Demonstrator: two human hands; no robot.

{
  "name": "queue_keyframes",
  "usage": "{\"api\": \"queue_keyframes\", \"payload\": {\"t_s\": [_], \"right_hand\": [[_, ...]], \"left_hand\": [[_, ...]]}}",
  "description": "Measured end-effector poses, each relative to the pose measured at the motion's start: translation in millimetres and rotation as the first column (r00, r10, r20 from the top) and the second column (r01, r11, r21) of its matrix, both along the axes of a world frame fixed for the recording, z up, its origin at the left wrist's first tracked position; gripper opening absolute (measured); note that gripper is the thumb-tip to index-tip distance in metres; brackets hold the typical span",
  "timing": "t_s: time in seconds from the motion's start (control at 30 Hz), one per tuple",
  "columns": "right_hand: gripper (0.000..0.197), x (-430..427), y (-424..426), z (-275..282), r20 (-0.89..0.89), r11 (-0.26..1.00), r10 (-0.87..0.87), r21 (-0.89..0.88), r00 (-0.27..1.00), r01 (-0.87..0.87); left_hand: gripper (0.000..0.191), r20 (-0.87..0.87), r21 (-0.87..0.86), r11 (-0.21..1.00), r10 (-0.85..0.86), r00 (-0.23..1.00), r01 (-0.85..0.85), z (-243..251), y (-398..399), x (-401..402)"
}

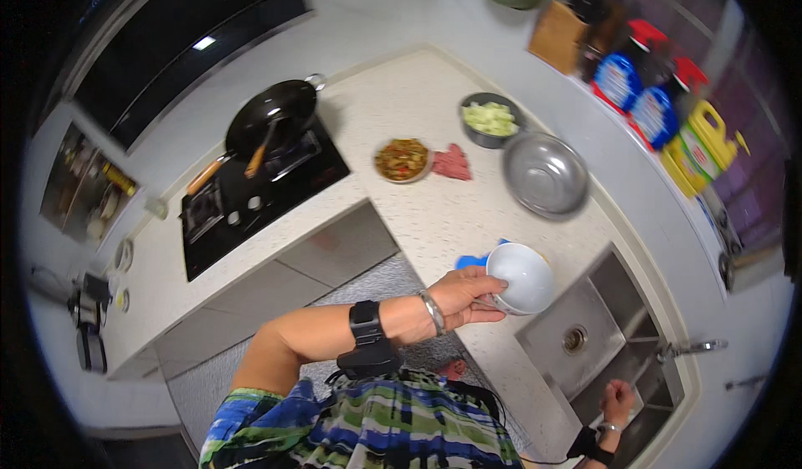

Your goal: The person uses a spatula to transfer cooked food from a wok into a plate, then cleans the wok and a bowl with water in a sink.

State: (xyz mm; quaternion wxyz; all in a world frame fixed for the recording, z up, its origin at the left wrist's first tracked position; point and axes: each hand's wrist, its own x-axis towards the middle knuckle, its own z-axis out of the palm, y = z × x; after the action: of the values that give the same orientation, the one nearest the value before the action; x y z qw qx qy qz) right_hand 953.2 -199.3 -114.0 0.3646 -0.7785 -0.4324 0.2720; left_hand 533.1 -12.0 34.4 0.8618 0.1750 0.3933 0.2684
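My left hand grips a white bowl by its near rim, thumb inside and fingers beneath. The bowl is tilted so its bare inside shows, and it is held over the counter beside the sink. Behind it, a blue item is partly hidden on the counter. At the lower right, my right hand hangs over the stainless steel sink, fingers curled. Something pale shows next to that hand, but whether the hand holds it is unclear.
Along the counter stand a dish of cooked food, a red cloth, a dark bowl of chopped green vegetable and a metal basin. A wok with a spatula sits on the cooktop. A faucet reaches over the sink.
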Motion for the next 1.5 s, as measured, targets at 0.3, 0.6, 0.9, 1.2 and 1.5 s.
{"api": "queue_keyframes", "payload": {"t_s": [0.3, 0.6, 0.9, 1.2, 1.5], "right_hand": [[0.031, 37, -6, 4, 0.214, 0.993, 0.037, -0.117, 0.976, -0.012], [0.058, 137, 36, -33, 0.556, 0.988, -0.08, -0.069, 0.827, 0.141], [0.068, 186, 106, -34, 0.611, 0.851, 0.105, -0.463, 0.785, 0.246], [0.048, 238, 73, -119, 0.229, 0.995, -0.089, -0.026, 0.969, 0.098], [0.044, 207, 70, -67, 0.47, 0.999, -0.032, -0.011, 0.882, 0.043]], "left_hand": [[0.043, -0.105, -0.002, 0.971, -0.237, 0.966, 0.238, -11, 7, 122], [0.045, -0.094, -0.041, 0.909, -0.417, 0.904, 0.415, -22, 9, 213], [0.061, -0.03, -0.032, 0.867, -0.498, 0.867, 0.497, -71, 8, 322], [0.049, 0.067, 0.037, 0.85, -0.527, 0.847, 0.526, -89, -10, 421], [0.054, 0.094, 0.069, 0.867, -0.498, 0.862, 0.494, -91, -8, 421]]}}
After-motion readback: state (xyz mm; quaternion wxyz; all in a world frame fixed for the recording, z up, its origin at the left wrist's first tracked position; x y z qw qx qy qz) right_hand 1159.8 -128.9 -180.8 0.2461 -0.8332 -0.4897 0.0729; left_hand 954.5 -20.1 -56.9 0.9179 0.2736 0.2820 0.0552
